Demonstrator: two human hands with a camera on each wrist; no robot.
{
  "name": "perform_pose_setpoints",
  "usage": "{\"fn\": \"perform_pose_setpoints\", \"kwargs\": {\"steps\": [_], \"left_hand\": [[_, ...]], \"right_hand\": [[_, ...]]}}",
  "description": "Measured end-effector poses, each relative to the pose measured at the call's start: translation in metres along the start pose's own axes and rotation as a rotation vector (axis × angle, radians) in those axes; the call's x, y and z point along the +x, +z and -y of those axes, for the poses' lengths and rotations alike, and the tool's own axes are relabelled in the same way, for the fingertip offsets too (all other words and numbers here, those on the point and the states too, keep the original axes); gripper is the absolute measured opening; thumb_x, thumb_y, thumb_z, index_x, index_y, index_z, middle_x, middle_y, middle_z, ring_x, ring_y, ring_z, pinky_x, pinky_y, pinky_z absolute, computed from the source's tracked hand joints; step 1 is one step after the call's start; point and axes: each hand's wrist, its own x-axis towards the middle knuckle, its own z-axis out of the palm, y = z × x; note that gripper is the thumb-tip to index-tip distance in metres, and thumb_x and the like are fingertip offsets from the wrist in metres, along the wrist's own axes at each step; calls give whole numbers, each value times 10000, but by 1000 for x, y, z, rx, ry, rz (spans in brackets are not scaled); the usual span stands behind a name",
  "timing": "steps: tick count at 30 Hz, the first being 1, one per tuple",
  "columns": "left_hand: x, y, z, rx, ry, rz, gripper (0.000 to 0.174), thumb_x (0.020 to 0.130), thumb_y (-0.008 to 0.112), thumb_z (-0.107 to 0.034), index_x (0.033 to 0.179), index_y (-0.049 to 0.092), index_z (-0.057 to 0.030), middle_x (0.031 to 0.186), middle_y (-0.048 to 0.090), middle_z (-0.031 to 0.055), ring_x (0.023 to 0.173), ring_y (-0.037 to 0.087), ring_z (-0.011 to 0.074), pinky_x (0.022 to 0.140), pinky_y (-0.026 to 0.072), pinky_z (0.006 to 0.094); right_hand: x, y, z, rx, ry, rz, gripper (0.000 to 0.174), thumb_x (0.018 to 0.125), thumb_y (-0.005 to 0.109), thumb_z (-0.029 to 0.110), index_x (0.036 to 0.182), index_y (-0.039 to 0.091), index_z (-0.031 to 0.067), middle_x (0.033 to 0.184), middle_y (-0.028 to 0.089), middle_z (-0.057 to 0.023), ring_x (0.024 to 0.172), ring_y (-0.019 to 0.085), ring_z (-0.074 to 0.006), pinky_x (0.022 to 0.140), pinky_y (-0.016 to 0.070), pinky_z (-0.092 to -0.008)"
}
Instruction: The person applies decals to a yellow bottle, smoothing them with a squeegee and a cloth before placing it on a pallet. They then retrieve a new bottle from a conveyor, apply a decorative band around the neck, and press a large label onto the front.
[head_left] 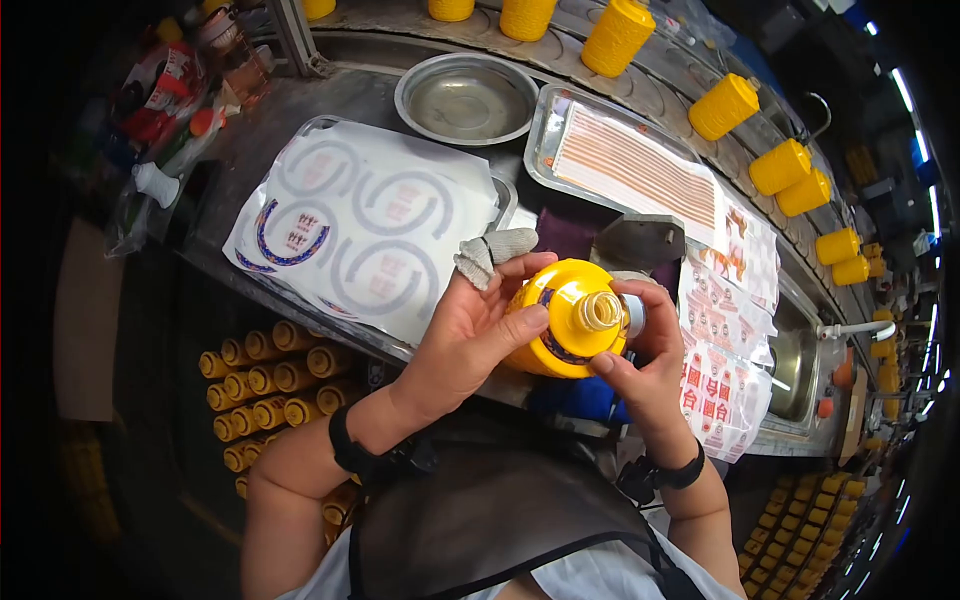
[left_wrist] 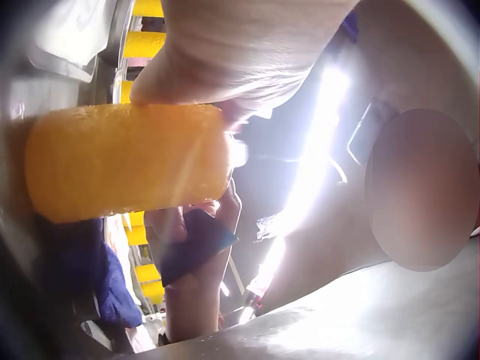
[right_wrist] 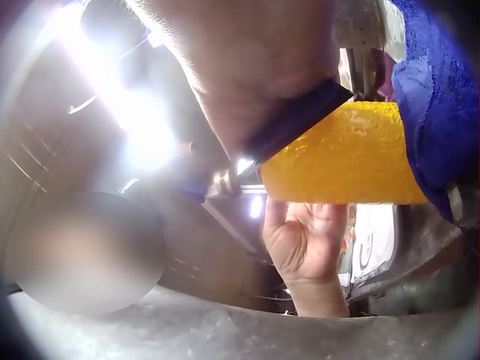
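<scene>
Beyond the metal basin stand yellow bottles in a row. Left of the basin and nearer me lies a sheet of ring decals; just right of it, a striped sheet; far to its right, a sink. I have the yellow bottle nearer me than the basin and to its right, a dark metal piece close behind it. My left hand clasps its side, thumb on the shoulder; my right hand grips the opposite side. Its long axis slants, mouth towards my face, base towards the bench. Red characters 國 and 台 show on printed sheets right of the basin; the ring decals' lettering is too small to read.
</scene>
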Motion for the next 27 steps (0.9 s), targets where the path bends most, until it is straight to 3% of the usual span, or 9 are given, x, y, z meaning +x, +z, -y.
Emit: {"fn": "perform_pose_setpoints", "kwargs": {"steps": [8, 17, 20, 21, 23, 26, 27], "left_hand": [[1, -1, -2, -10, -54, -30, 516, 976, 547, -58, 1446, 338, -17, 1420, 475, 131, 1324, 470, 213, 1137, 343, 368], [-1, -5, 4, 44, 26, -40, 512, 969, 555, -77, 1437, 358, -11, 1435, 452, 149, 1340, 444, 220, 1139, 331, 372], [-22, -18, -6, 547, 204, 60, 675, 926, 666, -112, 1475, 292, 5, 1416, 460, 139, 1303, 468, 199, 1082, 407, 359], [-32, -10, -9, 475, 296, 1, 596, 891, 712, -172, 1388, 459, 35, 1420, 461, 168, 1306, 477, 274, 1066, 415, 392], [-40, -11, -9, 718, 356, 64, 464, 890, 709, -192, 1258, 573, 55, 1420, 453, 199, 1302, 479, 330, 1071, 406, 406], [-43, -13, -7, 859, 390, 21, 363, 904, 682, -240, 1099, 687, 66, 1399, 448, 251, 1258, 494, 404, 1061, 402, 423], [-41, -13, -8, 848, 387, -3, 372, 910, 673, -244, 1122, 681, 61, 1392, 451, 252, 1250, 499, 399, 1056, 405, 422]], "right_hand": [[0, 0, -1, -47, -36, -7, 651, 748, 823, 172, 1308, 520, 39, 1288, 529, -83, 1146, 589, -159, 815, 558, -249], [0, 1, -3, -19, -41, 0, 642, 758, 817, 166, 1310, 516, 37, 1291, 527, -79, 1126, 600, -155, 797, 556, -243], [-1, 0, -1, -22, -21, 1, 637, 763, 814, 157, 1312, 515, 35, 1290, 526, -75, 1117, 605, -151, 791, 557, -243], [-1, 0, 0, -25, -10, 3, 636, 764, 814, 154, 1312, 514, 34, 1290, 526, -74, 1115, 606, -150, 789, 558, -243], [-3, -1, 1, 5, 7, -1, 637, 762, 816, 150, 1312, 517, 33, 1294, 529, -73, 1106, 610, -146, 783, 556, -240], [0, -1, 0, -23, -15, 10, 640, 757, 822, 153, 1310, 523, 33, 1299, 536, -73, 1088, 618, -140, 773, 551, -233], [0, -1, -1, -45, -34, 6, 642, 755, 824, 156, 1309, 525, 34, 1300, 538, -73, 1081, 620, -138, 769, 549, -230]]}}
